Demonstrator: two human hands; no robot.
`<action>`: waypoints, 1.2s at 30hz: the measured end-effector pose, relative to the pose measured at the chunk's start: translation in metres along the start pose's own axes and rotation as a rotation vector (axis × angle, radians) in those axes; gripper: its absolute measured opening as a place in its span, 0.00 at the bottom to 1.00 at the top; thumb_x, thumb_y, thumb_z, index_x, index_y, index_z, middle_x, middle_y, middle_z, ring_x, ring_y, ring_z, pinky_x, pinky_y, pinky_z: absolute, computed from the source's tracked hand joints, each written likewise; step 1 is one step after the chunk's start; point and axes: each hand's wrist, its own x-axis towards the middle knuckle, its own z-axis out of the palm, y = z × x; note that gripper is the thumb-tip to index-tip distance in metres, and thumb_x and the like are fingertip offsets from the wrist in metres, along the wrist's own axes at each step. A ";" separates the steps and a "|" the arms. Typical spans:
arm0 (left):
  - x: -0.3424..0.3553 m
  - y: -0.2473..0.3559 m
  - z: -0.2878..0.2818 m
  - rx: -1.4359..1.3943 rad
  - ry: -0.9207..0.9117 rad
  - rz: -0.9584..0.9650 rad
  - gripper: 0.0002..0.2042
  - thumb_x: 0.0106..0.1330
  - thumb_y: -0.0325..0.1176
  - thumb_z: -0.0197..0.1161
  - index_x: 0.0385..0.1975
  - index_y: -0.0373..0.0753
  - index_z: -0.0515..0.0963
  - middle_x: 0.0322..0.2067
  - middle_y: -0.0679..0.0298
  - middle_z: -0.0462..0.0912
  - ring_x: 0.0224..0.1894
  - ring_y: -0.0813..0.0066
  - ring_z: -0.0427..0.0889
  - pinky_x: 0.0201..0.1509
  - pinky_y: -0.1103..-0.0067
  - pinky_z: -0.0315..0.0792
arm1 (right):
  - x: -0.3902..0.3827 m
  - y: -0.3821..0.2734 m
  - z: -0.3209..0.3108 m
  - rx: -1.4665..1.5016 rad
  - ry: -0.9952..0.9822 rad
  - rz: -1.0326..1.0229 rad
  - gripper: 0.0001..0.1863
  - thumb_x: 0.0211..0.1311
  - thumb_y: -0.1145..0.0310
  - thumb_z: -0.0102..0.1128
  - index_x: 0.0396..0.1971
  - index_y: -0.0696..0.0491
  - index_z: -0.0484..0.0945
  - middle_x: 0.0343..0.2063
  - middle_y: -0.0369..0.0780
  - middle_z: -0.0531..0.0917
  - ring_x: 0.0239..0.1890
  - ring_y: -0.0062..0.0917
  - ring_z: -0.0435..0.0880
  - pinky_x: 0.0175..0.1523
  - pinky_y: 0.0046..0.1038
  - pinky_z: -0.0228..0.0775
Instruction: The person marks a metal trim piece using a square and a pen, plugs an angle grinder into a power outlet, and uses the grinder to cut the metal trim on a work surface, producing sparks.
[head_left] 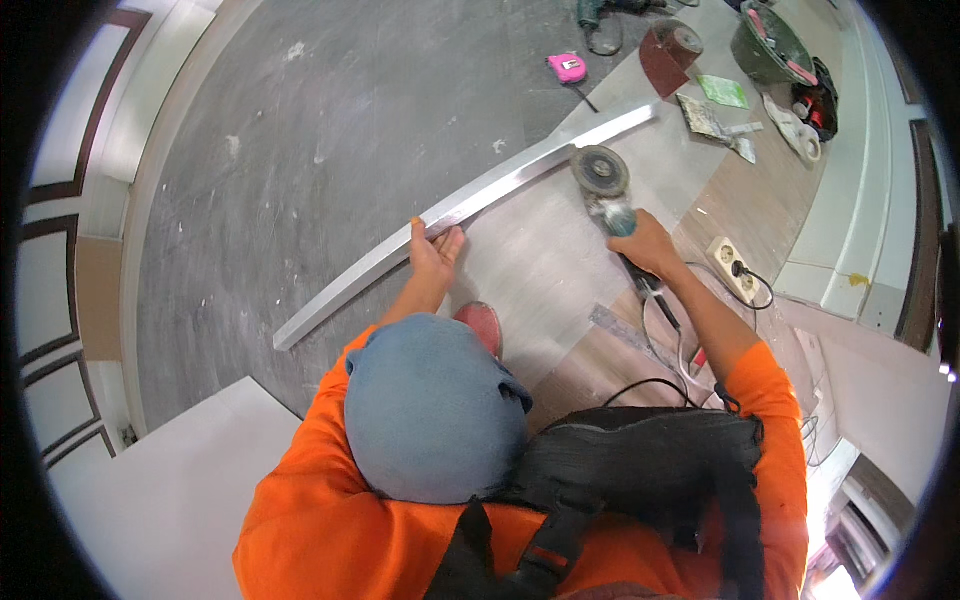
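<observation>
A long silver metal bar (360, 280) lies diagonally across the middle of the view, rising toward the upper right. My left hand (435, 255) grips it a little left of its middle, fingers at its near side and edge. My right hand (640, 240) is closed on an angle grinder (618, 215) with a dark teal body. The grinder's disc (601, 168) is just below the bar's right part; whether they touch I cannot tell. A red rounded thing (477, 322) shows below the bar, partly hidden by my head in a grey-blue covering.
A power strip (730, 265) with cables is right of my hand. At the top lie a pink tape measure (567, 67), drill (592, 18), sandpaper roll (662, 62), green bucket (760, 55), scraper (705, 120) and green packet (722, 90). A white board (180, 500) lies lower left.
</observation>
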 end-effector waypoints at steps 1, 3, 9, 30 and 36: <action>-0.010 -0.008 0.006 0.042 0.027 -0.027 0.32 0.73 0.59 0.49 0.54 0.28 0.66 0.42 0.49 0.80 0.43 0.57 0.85 0.48 0.63 0.84 | -0.008 0.011 -0.006 0.018 -0.023 -0.009 0.38 0.42 0.53 0.70 0.50 0.63 0.74 0.46 0.53 0.81 0.49 0.45 0.81 0.57 0.39 0.71; -0.024 -0.015 0.005 0.106 -0.071 -0.103 0.33 0.72 0.61 0.48 0.54 0.29 0.68 0.43 0.50 0.82 0.41 0.58 0.85 0.46 0.64 0.84 | -0.030 0.026 -0.018 0.065 -0.070 -0.038 0.36 0.41 0.54 0.70 0.49 0.62 0.75 0.43 0.53 0.83 0.47 0.45 0.82 0.56 0.38 0.71; -0.081 -0.034 0.012 0.965 -0.621 -0.290 0.29 0.70 0.60 0.53 0.49 0.36 0.75 0.36 0.57 0.86 0.30 0.62 0.85 0.32 0.66 0.79 | -0.103 0.052 -0.065 0.065 -0.093 -0.071 0.35 0.40 0.56 0.71 0.50 0.58 0.75 0.41 0.51 0.83 0.46 0.40 0.82 0.53 0.34 0.71; -0.053 0.004 -0.082 1.660 -0.727 1.208 0.25 0.55 0.31 0.73 0.52 0.35 0.72 0.47 0.47 0.76 0.47 0.47 0.77 0.53 0.63 0.72 | -0.163 0.103 -0.028 0.281 0.143 0.173 0.41 0.39 0.51 0.73 0.52 0.63 0.74 0.44 0.57 0.82 0.47 0.46 0.83 0.54 0.38 0.72; -0.065 -0.056 -0.002 1.579 -0.961 1.232 0.26 0.53 0.32 0.74 0.51 0.36 0.72 0.46 0.50 0.77 0.49 0.49 0.77 0.53 0.65 0.72 | -0.178 0.104 -0.050 0.370 0.158 0.198 0.42 0.41 0.51 0.72 0.55 0.63 0.73 0.43 0.56 0.83 0.47 0.44 0.83 0.55 0.37 0.72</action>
